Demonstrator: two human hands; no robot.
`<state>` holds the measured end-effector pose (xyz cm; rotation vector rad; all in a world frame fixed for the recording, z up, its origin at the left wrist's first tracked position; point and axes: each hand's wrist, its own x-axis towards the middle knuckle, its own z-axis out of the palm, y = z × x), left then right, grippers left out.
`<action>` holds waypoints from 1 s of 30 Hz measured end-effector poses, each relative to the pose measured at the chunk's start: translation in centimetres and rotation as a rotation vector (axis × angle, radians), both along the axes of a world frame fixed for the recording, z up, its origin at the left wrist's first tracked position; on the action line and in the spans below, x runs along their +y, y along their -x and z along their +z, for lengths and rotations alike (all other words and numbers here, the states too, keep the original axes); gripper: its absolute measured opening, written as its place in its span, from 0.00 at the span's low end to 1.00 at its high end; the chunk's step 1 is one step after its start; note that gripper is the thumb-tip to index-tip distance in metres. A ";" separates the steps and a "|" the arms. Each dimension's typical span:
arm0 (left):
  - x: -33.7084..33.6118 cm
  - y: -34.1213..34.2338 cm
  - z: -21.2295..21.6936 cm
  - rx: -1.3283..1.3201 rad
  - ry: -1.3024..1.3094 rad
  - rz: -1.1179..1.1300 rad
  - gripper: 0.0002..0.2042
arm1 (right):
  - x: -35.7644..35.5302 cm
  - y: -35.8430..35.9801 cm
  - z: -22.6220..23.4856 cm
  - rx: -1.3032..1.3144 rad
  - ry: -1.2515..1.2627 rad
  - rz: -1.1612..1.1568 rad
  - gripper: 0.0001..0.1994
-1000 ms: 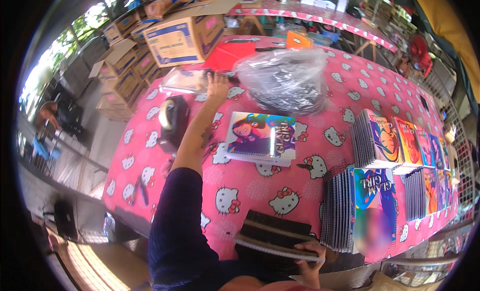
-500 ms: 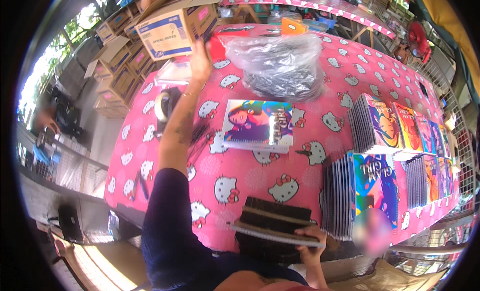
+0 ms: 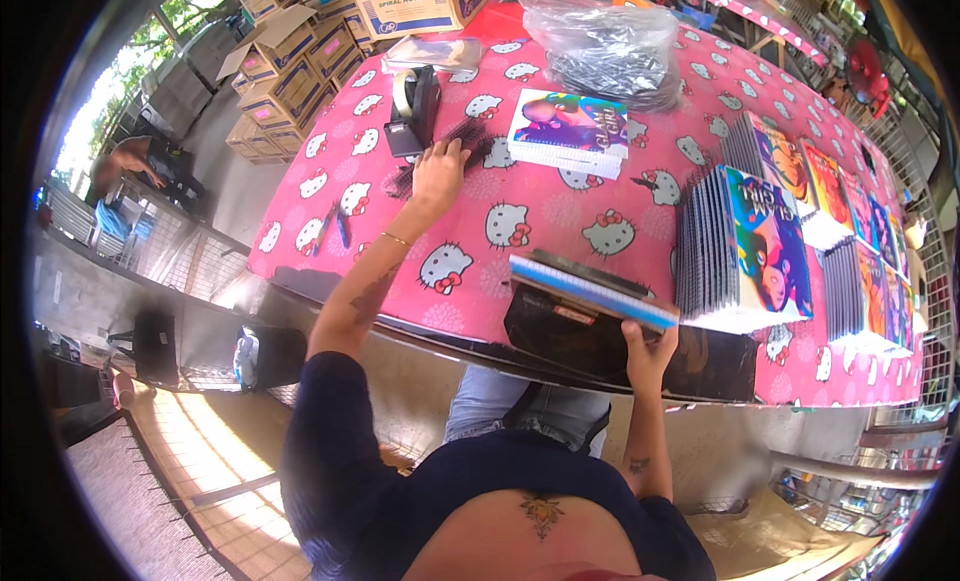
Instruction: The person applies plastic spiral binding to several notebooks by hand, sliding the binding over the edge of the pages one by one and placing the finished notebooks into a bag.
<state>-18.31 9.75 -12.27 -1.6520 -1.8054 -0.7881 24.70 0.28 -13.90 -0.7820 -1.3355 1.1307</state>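
Observation:
My right hand (image 3: 652,353) grips an unbound-looking notebook (image 3: 590,291) by its right end, thumb on the near side. The notebook stands on its long edge, tilted, with its white and blue page edges showing. It rests at a black board-like stand (image 3: 560,326) by the table's near edge. My left hand (image 3: 440,178) reaches out to a loose pile of black spiral binding coils (image 3: 475,141), its fingers apart on top of them. Beyond lies a small stack of spiral notebooks (image 3: 568,126) with a colourful cover.
A black tape dispenser (image 3: 412,121) stands left of the coils. Tall notebook stacks (image 3: 770,246) fill the right side. A clear plastic bag (image 3: 605,46) with dark contents lies at the back. Cartons (image 3: 290,56) are piled beyond the far left; slim tools (image 3: 342,226) lie nearer.
My left hand has come back from beside the big carton down to the black coils. The notebook in my right hand has tilted, and the view has shifted.

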 end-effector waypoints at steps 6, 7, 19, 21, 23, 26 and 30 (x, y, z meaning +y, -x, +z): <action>-3.0 -4.7 5.7 -0.213 0.143 -0.009 0.11 | 0.7 -0.6 -0.2 -0.073 -0.061 -0.005 0.24; -4.2 -5.8 6.8 -0.216 0.140 -0.031 0.11 | 0.9 -0.5 1.0 -0.083 -0.082 -0.007 0.26; -16.9 -15.3 9.3 -0.767 0.088 -0.500 0.11 | 1.2 10.1 11.7 -0.875 -0.784 -0.014 0.10; -17.2 -14.9 8.5 -0.697 0.128 -0.477 0.11 | 1.3 10.2 11.1 -0.886 -0.729 -0.005 0.09; -16.8 -14.9 7.4 -0.677 0.068 -0.487 0.12 | 1.3 10.3 11.1 -0.867 -0.703 -0.001 0.08; -16.2 -15.2 6.9 -0.641 0.025 -0.478 0.11 | 1.2 10.5 11.2 -0.862 -0.697 -0.008 0.07; -16.6 -16.0 7.7 -0.760 0.118 -0.458 0.07 | 1.4 10.4 11.1 -0.858 -0.691 -0.004 0.07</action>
